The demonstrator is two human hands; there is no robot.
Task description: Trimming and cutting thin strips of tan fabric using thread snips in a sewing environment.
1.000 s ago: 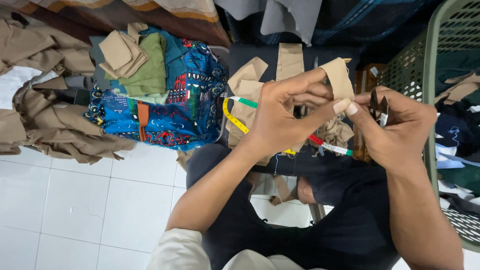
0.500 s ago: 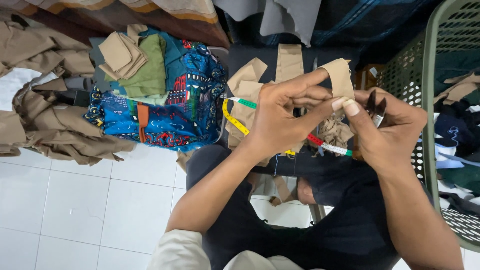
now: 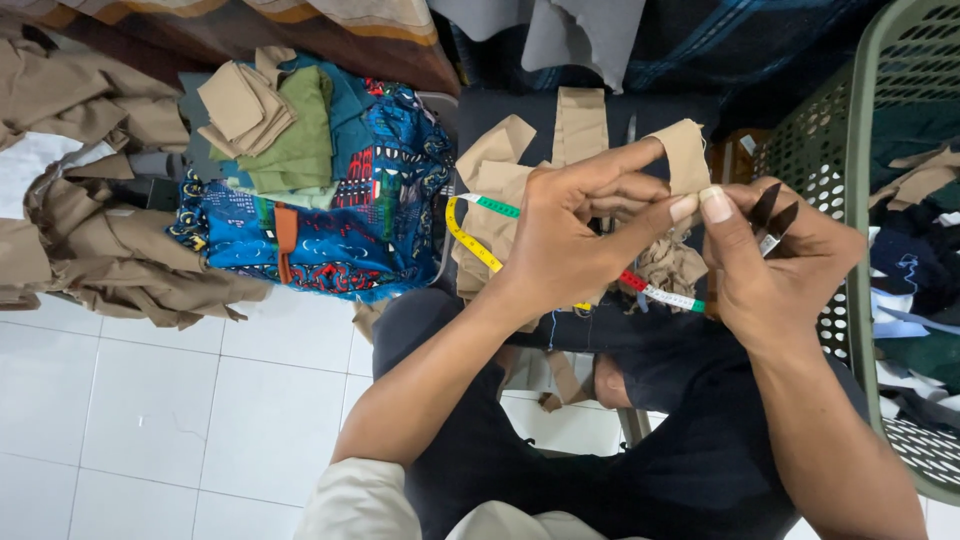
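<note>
Much of the work is hidden behind the two hands. The left hand (image 3: 570, 235) covers most of the tan fabric strip (image 3: 686, 152) it pinches at the thumb tip, so only the strip's upper end shows above the fingers. The right hand (image 3: 775, 265) meets it there, thumb against thumb, and is closed around small dark thread snips (image 3: 772, 212); only their two pointed tips stick out past the knuckles, the rest is buried in the palm. Both hands are together, clamped on cloth and tool, above the person's dark lap.

One measuring tape (image 3: 480, 240), yellow then green, red and white, curves under the left hand, and its middle part is hidden. Beneath it lie several tan cut pieces (image 3: 580, 125); their count is hard to tell, as they overlap.

To the left sits one folded stack of tan and olive cloth (image 3: 270, 120) on a blue patterned fabric (image 3: 350, 220), and a crumpled heap of tan garments (image 3: 100, 240) spreads over the white tiled floor (image 3: 130, 400). At the right one green plastic basket (image 3: 850, 150), cut off by the frame edge, holds mixed clothing.
</note>
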